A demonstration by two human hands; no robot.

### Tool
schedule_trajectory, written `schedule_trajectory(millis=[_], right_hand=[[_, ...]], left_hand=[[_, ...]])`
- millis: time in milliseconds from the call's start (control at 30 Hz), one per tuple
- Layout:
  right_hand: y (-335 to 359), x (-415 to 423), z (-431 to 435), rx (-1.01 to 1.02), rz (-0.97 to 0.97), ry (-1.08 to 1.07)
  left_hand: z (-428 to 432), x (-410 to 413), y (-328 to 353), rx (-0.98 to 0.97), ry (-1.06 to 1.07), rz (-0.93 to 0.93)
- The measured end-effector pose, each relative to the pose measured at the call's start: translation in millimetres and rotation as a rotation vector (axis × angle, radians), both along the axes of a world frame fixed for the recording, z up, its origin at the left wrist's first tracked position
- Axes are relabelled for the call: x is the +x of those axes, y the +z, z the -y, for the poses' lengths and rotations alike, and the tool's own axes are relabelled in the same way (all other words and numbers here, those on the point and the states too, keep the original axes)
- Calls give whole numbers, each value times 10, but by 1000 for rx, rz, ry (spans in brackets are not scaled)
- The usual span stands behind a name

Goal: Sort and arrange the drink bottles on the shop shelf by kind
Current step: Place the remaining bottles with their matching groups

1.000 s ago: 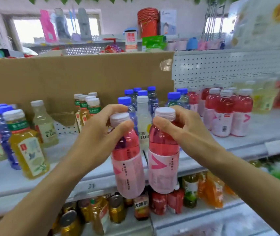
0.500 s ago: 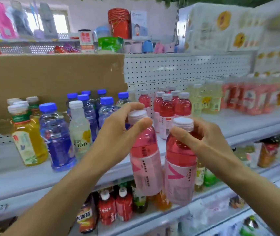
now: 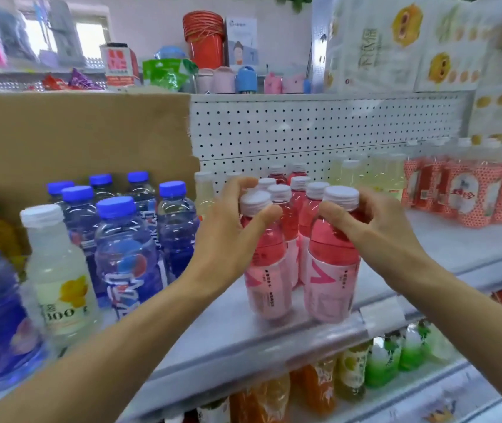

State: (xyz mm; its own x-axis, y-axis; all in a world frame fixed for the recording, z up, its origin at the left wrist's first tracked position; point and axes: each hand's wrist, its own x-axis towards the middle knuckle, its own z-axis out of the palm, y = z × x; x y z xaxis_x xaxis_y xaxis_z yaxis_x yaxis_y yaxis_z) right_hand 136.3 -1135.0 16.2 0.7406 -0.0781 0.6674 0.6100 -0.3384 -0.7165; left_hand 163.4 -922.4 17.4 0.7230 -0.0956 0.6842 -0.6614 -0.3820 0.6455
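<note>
held bottles: pink, white caps | water bottles: blue, blue caps | shelf: white

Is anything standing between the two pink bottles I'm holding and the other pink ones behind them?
Nothing visible. The white-capped pink plastic bottle in the left hand and its twin in the right hand sit directly before the matching pink row; the blue-capped clear bottles stand off left.

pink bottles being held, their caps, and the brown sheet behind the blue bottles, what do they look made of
The pink bottles: clear glossy plastic, probably; the pink liquid shows through and highlights glint on the shoulders. The caps: matte white plastic with ribbed sides. The brown sheet: looks like cardboard, dull with a ragged edge.
</note>
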Motion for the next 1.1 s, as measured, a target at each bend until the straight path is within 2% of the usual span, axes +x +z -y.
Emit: schedule_trajectory(millis=[333, 533, 633, 700, 767, 900, 1100], right_hand=[[-74, 638, 295, -72, -21, 84], [-217, 778, 506, 42, -7, 212], [-456, 815, 621, -8, -85, 280], [-659, 846, 658, -50, -237, 363], [-795, 882, 657, 13, -355, 514], [-885, 1061, 778, 18, -313, 573], [-844, 1336, 1037, -27, -267, 554]], left_hand=[[398, 267, -199, -163, 102, 14], [598, 219, -506, -383, 109, -112], [564, 197, -700, -324, 123, -232], [550, 227, -755, -319, 107, -325], [574, 284, -769, -338, 79, -408], [834, 428, -787, -310, 15, -470], [1278, 707, -787, -321, 47, -428]])
